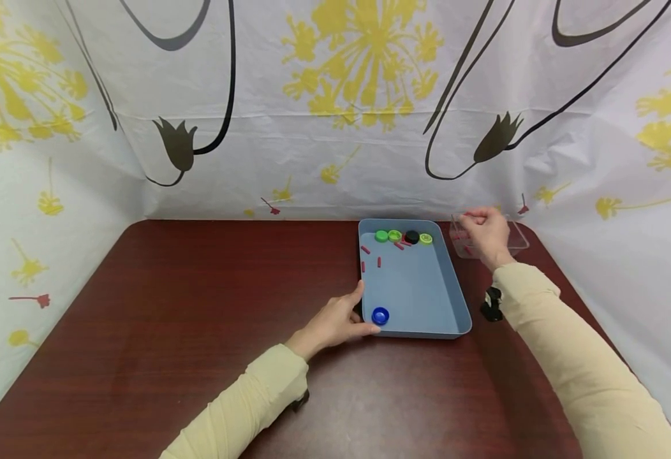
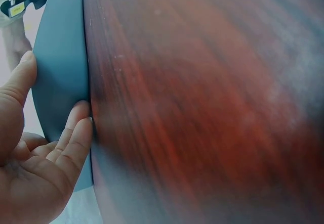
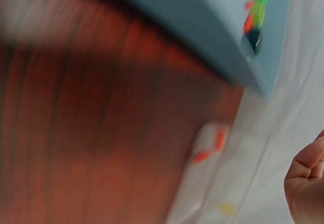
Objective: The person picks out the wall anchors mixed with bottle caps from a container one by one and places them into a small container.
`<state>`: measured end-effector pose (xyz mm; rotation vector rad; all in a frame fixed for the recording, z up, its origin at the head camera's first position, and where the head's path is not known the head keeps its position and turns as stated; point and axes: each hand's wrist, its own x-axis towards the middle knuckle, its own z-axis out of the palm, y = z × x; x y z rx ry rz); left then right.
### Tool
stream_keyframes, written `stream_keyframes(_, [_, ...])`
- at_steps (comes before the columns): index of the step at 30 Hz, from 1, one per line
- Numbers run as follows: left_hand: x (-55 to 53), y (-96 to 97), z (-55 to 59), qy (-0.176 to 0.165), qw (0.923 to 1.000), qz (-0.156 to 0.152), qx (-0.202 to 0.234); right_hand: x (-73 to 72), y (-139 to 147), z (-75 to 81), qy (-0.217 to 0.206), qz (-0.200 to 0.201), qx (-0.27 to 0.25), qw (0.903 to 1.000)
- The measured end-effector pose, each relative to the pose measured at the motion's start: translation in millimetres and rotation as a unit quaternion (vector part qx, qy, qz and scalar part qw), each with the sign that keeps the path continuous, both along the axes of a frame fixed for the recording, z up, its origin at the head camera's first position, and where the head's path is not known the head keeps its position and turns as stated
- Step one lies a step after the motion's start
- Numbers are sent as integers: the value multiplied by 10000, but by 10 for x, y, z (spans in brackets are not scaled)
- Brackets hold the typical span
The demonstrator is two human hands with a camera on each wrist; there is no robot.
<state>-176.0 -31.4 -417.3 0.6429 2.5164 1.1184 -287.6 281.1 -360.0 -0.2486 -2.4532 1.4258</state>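
Note:
My left hand rests at the near left corner of a blue-grey tray. Its fingers lie fairly straight against the outer wall, and the thumb touches the near rim. Just inside that corner sits a blue bottle cap. Over a clear plastic container, right of the tray, my right hand has its fingers bent together. Whether anything is between its fingertips cannot be seen. Small red pieces lie in the container, partly hidden by the hand in the head view.
Along the tray's far wall stand a green cap, two yellow-green caps and a black cap. Several short red sticks lie scattered in its far part. A patterned white curtain surrounds the dark wooden table.

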Motion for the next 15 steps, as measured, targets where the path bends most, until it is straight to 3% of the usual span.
stream_keyframes(4, [1,-2,-6,22,10000,-1,-5,45,234,-80,-90,-449,272,9986])
stream_keyframes(11, [4,-4,-13,39,10000,-8,23,103,401,-152,-410,-709,229,9964])
stream_keyframes(15, [2,1,-16,46,10000,-9,27,93,435,-180,-563,-869,601,9928])
